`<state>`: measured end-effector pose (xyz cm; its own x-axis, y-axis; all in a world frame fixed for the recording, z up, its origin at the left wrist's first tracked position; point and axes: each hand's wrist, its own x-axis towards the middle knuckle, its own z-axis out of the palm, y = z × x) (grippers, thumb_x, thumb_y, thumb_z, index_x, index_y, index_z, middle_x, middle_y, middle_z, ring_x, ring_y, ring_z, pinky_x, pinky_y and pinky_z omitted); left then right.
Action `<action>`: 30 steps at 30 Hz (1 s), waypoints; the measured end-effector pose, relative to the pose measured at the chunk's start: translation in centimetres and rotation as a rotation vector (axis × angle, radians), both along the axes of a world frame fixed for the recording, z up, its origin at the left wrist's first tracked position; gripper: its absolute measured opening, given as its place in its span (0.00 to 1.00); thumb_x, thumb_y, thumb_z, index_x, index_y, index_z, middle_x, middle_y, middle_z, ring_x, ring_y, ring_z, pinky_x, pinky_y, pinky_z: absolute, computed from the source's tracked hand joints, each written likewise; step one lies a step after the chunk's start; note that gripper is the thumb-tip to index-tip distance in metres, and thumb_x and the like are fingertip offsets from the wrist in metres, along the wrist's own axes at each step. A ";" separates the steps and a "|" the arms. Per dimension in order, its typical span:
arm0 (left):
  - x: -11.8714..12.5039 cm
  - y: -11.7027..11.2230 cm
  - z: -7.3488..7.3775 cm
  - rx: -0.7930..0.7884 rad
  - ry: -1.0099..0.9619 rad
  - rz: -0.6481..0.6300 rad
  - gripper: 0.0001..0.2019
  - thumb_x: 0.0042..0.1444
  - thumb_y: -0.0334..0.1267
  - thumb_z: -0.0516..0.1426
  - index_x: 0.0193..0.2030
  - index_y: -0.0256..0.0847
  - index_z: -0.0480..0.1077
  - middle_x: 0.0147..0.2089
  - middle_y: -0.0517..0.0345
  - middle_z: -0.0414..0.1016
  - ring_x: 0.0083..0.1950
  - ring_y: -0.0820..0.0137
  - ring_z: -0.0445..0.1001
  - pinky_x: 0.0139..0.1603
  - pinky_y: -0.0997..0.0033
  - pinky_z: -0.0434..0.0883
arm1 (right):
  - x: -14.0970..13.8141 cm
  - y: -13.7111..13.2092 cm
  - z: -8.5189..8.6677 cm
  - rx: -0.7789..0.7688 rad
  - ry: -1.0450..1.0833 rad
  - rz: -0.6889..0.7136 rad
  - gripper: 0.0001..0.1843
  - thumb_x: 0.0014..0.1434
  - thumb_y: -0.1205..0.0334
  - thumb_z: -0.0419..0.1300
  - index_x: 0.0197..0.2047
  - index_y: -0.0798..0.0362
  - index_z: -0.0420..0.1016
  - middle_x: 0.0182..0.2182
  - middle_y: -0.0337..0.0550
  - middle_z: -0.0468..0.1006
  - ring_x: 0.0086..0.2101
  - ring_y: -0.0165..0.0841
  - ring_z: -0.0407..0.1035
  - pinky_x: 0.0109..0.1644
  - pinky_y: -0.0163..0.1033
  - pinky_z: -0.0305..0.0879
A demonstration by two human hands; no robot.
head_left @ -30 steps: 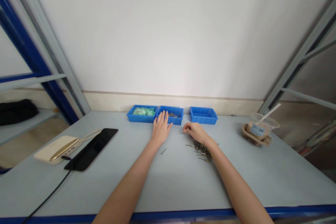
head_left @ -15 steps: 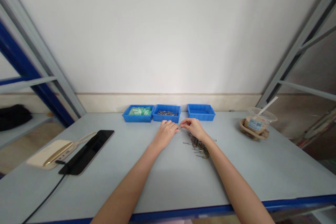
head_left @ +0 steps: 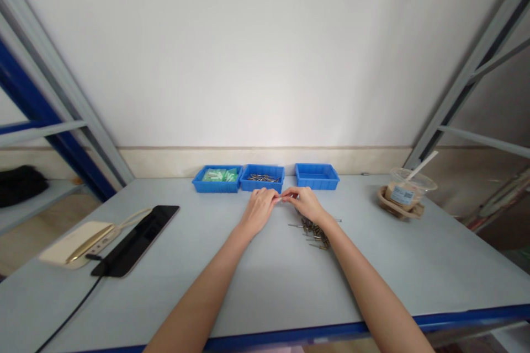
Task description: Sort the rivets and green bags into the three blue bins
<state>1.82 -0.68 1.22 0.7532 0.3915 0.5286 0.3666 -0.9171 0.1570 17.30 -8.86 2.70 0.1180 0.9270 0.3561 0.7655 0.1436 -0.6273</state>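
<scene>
My left hand [head_left: 259, 208] and my right hand [head_left: 304, 203] meet fingertip to fingertip above the table, just in front of the trays. Both are closed in a pinch around a small slim piece [head_left: 280, 197]; the fingers cover most of it, so its kind does not show. Under and beside my right forearm lies a loose pile of thin metal pins with brass-coloured parts [head_left: 317, 234]. Straight behind my left hand, the middle blue tray [head_left: 261, 187] contains several slim metal screws or pins [head_left: 264, 177].
Left of it a blue tray [head_left: 215, 188] contains green-and-white packets; a third blue tray [head_left: 317, 183] stands right. A black tablet [head_left: 138, 240], a cable and a cream box [head_left: 62, 248] lie left. A plastic cup [head_left: 408, 190] in a cardboard holder stands right, near the rack post.
The fingertips of both hands have drawn closer together, covering more of the slim piece. My left hand has tilted slightly. The pile and trays stay as they were.
</scene>
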 end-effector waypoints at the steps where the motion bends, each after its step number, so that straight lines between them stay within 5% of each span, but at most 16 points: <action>1: 0.0 0.1 0.0 -0.001 0.000 0.016 0.06 0.63 0.34 0.49 0.38 0.38 0.66 0.36 0.58 0.72 0.39 0.67 0.68 0.41 0.67 0.58 | 0.0 0.0 0.0 0.003 0.005 0.016 0.10 0.56 0.63 0.57 0.41 0.51 0.76 0.32 0.39 0.80 0.32 0.31 0.72 0.38 0.33 0.61; 9: 0.5 0.2 -0.6 0.041 0.145 0.133 0.12 0.64 0.35 0.46 0.33 0.37 0.68 0.31 0.54 0.72 0.37 0.63 0.69 0.40 0.64 0.58 | -0.9 -0.2 -0.2 -0.004 -0.176 -0.050 0.08 0.57 0.62 0.56 0.37 0.48 0.77 0.32 0.39 0.80 0.31 0.31 0.71 0.36 0.32 0.59; 15: 0.1 0.0 0.0 -0.049 0.063 0.143 0.18 0.65 0.40 0.42 0.30 0.38 0.68 0.29 0.55 0.72 0.36 0.64 0.69 0.42 0.63 0.59 | 0.2 0.5 0.7 -0.032 -0.191 -0.062 0.09 0.58 0.61 0.55 0.35 0.48 0.77 0.32 0.37 0.80 0.32 0.31 0.71 0.36 0.32 0.60; 20: -0.4 0.7 -0.5 -0.207 -0.036 0.075 0.12 0.64 0.41 0.45 0.44 0.40 0.66 0.43 0.56 0.73 0.46 0.64 0.68 0.48 0.63 0.61 | 4.3 2.1 3.1 -0.097 -0.279 -0.430 0.15 0.61 0.54 0.50 0.46 0.49 0.73 0.41 0.44 0.78 0.42 0.36 0.71 0.44 0.37 0.60; 23: -0.4 1.0 -1.0 -0.257 0.011 0.044 0.14 0.63 0.42 0.46 0.50 0.42 0.64 0.51 0.56 0.70 0.52 0.62 0.65 0.53 0.61 0.60 | 5.7 3.0 2.9 -0.248 -0.377 -0.566 0.24 0.63 0.49 0.46 0.55 0.55 0.65 0.48 0.55 0.74 0.49 0.44 0.66 0.50 0.47 0.57; 30: -0.1 1.2 -1.4 -0.251 0.013 0.066 0.17 0.63 0.41 0.46 0.57 0.41 0.60 0.50 0.53 0.71 0.51 0.62 0.66 0.53 0.61 0.62 | 2.6 4.3 0.6 -0.302 -0.400 -0.363 0.24 0.65 0.51 0.39 0.50 0.48 0.72 0.45 0.49 0.77 0.48 0.40 0.68 0.51 0.45 0.57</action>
<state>1.71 0.48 -0.20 0.7280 0.5578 0.3986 0.4279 -0.8240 0.3715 19.93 -4.54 3.26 0.3567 0.9194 0.1658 0.9164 -0.3097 -0.2537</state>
